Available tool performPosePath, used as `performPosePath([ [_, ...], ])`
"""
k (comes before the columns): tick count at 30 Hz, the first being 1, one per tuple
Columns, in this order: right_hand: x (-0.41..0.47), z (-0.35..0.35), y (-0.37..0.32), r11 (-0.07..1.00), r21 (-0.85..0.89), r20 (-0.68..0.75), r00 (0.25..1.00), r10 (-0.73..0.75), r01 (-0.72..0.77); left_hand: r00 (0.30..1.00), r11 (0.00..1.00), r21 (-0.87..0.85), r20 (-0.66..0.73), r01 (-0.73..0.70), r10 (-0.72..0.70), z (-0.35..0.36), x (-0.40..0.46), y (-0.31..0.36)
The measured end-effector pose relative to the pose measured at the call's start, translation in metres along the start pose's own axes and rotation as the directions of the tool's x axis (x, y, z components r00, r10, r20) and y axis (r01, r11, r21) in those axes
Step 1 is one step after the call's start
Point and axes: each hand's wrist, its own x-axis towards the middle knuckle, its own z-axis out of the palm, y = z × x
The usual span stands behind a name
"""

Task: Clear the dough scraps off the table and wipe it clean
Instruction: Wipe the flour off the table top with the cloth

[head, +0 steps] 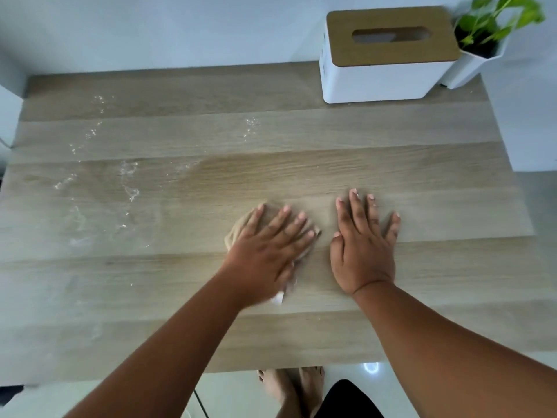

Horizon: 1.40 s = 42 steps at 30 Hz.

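Pressing flat with straight fingers, the left hand [265, 251] bears on a crumpled beige cloth [241, 229] at the middle of the pale wooden bench [301, 122]. The right hand [363, 245] lies just beside it, palm down, fingers spread, holding nothing. White floury dough smears [99, 182] streak the bench's left side, well apart from the cloth.

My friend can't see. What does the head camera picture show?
The left hand presses a beige cloth flat on a wooden table, and the right hand rests flat beside it. White floury smears remain on the left; a tissue box and potted plant stand at the back.
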Motion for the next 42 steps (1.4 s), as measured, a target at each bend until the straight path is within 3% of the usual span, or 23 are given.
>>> performPosePath([
  [6,0.0,-0.001,0.0,1.0,-0.004,0.017,1.0,0.0,0.0,0.968,0.968,-0.063,-0.045,0.244,-0.247,0.022,-0.092,0.01],
  [14,0.0,-0.001,0.0,1.0,-0.001,0.019,1.0,0.002,-0.002,0.778,0.771,-0.157,-0.024,0.618,-0.628,-0.002,0.003,-0.041],
  [16,0.0,-0.001,-0.001,1.0,-0.005,0.025,1.0,0.002,-0.002,0.788,0.777,-0.17,-0.003,0.606,-0.616,-0.009,0.035,-0.044],
  [19,0.001,0.001,0.0,1.0,-0.014,0.013,1.0,0.004,-0.004,0.868,0.861,-0.146,-0.028,0.488,-0.497,-0.01,0.049,-0.025],
  [22,0.001,0.001,-0.001,1.0,-0.008,-0.001,1.0,0.005,-0.005,0.925,0.923,-0.119,-0.061,0.366,-0.375,0.0,0.025,0.018],
  [26,0.001,0.002,-0.001,1.0,0.011,0.0,1.0,0.007,-0.007,0.941,0.941,-0.132,-0.097,0.31,-0.324,0.02,-0.032,0.075],
  [33,0.001,0.004,0.0,1.0,-0.005,0.008,1.0,0.008,-0.008,0.875,0.872,-0.122,-0.041,0.474,-0.482,0.03,-0.102,0.029],
  [40,0.002,0.005,0.0,1.0,-0.017,-0.006,1.0,0.004,-0.004,0.717,0.708,-0.205,-0.04,0.676,-0.696,0.007,-0.03,-0.039],
  [42,0.001,0.006,0.001,1.0,-0.017,-0.009,1.0,0.002,-0.002,0.702,0.688,-0.229,-0.028,0.688,-0.711,-0.002,0.005,-0.051],
])
